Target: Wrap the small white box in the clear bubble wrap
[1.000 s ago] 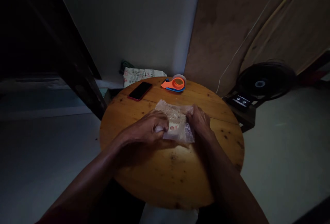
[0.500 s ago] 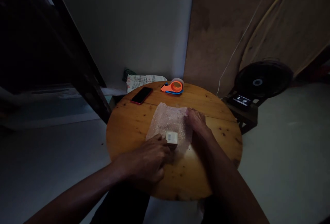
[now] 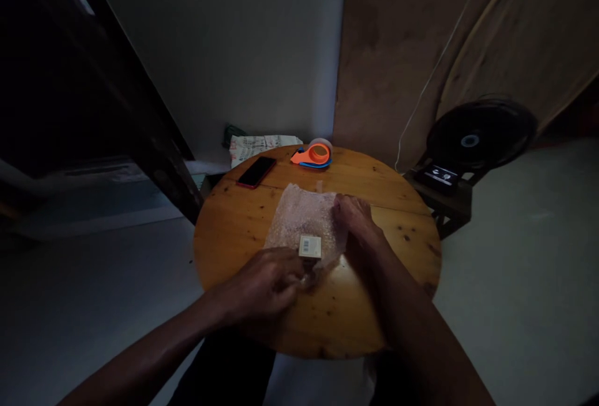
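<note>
Probably the small box (image 3: pixel 309 246), sitting on soft bubble wrap (image 3: pixel 302 209) on the desk (image 3: pixel 414 256), is light, stiff and best held by 2 opposite sides; the right hand (image 3: pixel 358 216) pinches the wrap's edge, the left hand's (image 3: pixel 269 278) grip I cannot tell.

The left hand (image 3: pixel 269 284) and right hand (image 3: pixel 355 216) are bare, as are the left forearm (image 3: pixel 154 350) and right forearm (image 3: pixel 412 312). Nearer than the hands, the legs (image 3: pixel 224 372) show black or very dark cloth, details lost in shadow.
</note>
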Demonstrator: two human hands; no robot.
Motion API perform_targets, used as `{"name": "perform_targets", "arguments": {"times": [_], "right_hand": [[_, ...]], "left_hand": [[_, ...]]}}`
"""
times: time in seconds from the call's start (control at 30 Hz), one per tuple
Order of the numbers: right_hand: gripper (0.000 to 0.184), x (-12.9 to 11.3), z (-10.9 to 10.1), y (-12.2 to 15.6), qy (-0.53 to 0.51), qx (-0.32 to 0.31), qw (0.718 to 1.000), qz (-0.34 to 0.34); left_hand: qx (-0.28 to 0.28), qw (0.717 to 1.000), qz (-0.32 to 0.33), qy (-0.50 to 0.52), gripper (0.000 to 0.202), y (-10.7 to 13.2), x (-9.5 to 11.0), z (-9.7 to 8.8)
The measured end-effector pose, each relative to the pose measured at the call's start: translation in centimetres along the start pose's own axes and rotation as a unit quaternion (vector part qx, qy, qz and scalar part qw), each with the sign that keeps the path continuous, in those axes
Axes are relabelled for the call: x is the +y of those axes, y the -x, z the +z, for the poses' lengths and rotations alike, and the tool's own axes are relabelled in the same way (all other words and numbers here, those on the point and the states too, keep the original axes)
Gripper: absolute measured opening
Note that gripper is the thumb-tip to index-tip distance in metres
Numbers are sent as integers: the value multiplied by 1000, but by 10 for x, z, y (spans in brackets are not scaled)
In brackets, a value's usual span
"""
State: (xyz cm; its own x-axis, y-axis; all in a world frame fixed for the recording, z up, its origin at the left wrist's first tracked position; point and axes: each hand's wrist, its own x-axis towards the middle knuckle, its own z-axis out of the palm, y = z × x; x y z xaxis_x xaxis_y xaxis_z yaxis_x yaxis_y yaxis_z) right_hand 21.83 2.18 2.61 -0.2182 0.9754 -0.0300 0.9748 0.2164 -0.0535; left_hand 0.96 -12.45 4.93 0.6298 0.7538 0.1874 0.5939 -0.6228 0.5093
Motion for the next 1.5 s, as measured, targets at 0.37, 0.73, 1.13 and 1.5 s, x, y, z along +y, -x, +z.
{"name": "perform_targets", "arguments": {"times": [0.37,0.73,1.13,1.5], "right_hand": [[30,0,-2,4,-3,-1,1000,-16],[29,5,8,-1,-12,21,1000,-20],[32,-18,-32,59,-76,4,977,-197],[42,-46,-18,107,-108,-14,980,-169]], "left_hand": [[-2,964,-87,253,68,-42,-62,10],[-68,962,-13,263,84,-38,-85,19],[-62,987,31,143,90,-42,-88,17],[-40,992,32,117,65,-43,-96,24]]}}
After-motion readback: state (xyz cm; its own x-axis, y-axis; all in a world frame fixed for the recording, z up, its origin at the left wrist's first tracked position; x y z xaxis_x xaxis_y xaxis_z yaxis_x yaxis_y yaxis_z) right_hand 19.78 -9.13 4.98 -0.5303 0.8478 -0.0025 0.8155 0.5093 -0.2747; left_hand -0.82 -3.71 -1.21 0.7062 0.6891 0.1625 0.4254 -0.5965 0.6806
